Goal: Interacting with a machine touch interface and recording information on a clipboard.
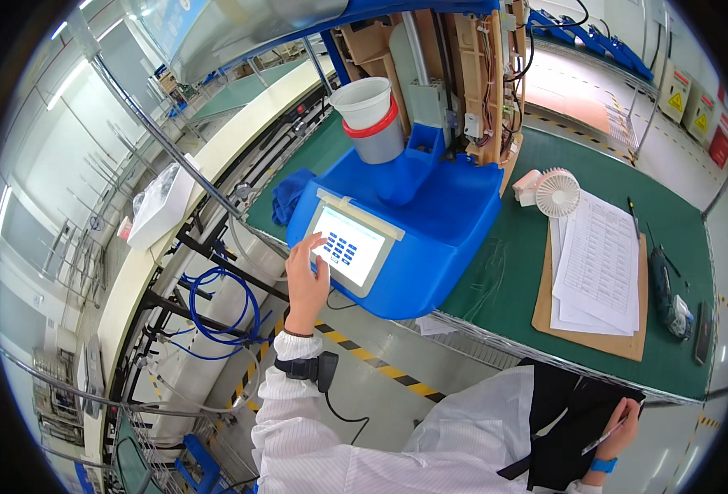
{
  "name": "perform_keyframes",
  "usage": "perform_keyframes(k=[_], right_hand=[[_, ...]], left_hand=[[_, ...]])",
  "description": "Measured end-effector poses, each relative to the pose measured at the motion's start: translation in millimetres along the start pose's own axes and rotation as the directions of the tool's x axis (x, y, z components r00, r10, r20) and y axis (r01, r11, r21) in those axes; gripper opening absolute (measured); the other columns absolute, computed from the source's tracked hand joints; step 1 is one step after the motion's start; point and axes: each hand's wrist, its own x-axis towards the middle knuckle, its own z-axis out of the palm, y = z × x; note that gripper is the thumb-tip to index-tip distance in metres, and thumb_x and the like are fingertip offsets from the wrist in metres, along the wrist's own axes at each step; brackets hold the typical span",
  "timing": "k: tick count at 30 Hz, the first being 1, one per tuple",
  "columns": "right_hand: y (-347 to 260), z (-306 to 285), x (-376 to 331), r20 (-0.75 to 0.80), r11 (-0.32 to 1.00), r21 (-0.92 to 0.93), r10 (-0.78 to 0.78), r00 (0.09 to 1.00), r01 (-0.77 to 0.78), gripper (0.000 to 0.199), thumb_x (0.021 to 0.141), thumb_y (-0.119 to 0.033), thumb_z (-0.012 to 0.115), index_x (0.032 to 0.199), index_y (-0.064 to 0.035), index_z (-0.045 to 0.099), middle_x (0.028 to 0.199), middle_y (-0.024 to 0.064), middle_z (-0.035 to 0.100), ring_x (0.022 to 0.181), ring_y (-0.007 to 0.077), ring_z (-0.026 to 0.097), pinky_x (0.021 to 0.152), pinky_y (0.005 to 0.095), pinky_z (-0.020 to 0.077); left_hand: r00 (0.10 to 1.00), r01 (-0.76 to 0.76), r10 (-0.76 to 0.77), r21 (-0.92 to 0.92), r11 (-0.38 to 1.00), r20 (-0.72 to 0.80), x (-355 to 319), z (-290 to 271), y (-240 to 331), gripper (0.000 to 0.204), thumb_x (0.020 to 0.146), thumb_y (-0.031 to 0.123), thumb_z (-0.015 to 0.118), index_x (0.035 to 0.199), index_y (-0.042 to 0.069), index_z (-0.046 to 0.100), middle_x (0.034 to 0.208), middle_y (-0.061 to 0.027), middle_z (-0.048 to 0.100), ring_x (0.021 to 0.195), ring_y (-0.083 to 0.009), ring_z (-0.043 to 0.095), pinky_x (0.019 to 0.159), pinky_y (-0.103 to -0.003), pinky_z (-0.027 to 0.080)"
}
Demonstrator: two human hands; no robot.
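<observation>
Touchscreen [349, 245]: flat pale panel in a cream frame, tilted up toward the person, set into the front slope of a glossy blue moulded machine [430, 222] on the green-matted desk [677, 247]. Screen shows a block of small blue keys. Its long axis runs from 10 to 4 o'clock.

Left hand [306, 276]: nearer of the two, at 8 o'clock from the screen. Fingers extended, grip open and holding nothing; the fingertips meet the screen's left edge beside the key block. White ribbed sleeve, with a black device strapped at the wrist [306, 367].

Right hand [622, 428]: well apart at 4 o'clock, below the desk edge, grip closed round a thin pen [603, 438].

Also present: white cup nested in a grey, red-rimmed container [372, 119] at 12 o'clock on the machine; small white fan [557, 191]; printed sheets on a brown board [599, 263].
</observation>
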Motion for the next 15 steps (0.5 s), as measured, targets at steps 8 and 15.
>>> perform_keyframes(k=[8,15], right_hand=[[-4.4,-0.1,0.0,-0.035,0.999,-0.015,-0.038,0.999,0.038,0.014,0.099,-0.015,0.059,0.092,-0.003,0.059,0.067,0.0074,0.052,0.056,0.0158,0.047,0.054,0.0319,0.0406],[-8.2,-1.7,1.3,-0.018,1.0,-0.017,-0.009,1.0,0.008,0.012,0.098,-0.012,0.061,0.092,-0.002,0.059,0.067,0.007,0.052,0.057,0.0158,0.048,0.054,0.0311,0.0409]], left_hand=[[1.0,-0.031,0.03,0.04,0.999,0.008,0.6,1.8,9.1,0.042,0.086,-0.007,0.052,0.127,0.001,0.051,0.118,-0.0148,0.066,0.113,-0.033,0.058,0.1,-0.042,0.041],[0.992,-0.126,0.126,0.05,0.991,0.016,-21.3,4.7,25.2,0.041,0.091,0.002,0.058,0.132,0.004,0.05,0.12,-0.01,0.065,0.118,-0.0306,0.055,0.101,-0.042,0.038]])
